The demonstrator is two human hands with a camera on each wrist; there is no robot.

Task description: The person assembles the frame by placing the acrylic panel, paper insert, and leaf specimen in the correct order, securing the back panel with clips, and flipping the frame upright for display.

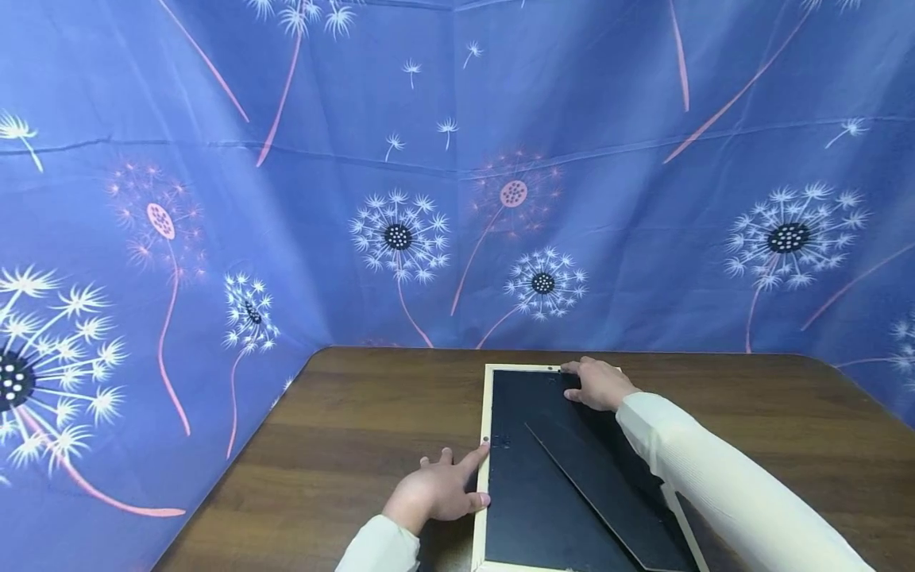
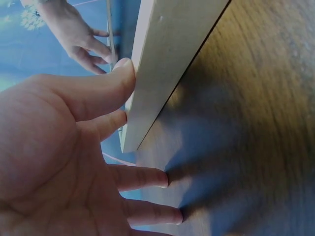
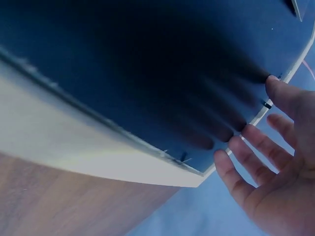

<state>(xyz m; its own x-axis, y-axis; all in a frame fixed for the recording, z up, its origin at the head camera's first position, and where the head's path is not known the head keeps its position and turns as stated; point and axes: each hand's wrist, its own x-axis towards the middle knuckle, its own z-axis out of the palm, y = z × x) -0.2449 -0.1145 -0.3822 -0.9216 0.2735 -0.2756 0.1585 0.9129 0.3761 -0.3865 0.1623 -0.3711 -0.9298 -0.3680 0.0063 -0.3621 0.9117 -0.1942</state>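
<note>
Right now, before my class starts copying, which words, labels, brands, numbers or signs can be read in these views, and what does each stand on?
None can be read.
Black backing: small marks near its left edge in the head view, too small to make out.
Pale frame: no lettering visible.
Blue cloth: dandelion pictures, no words.
</note>
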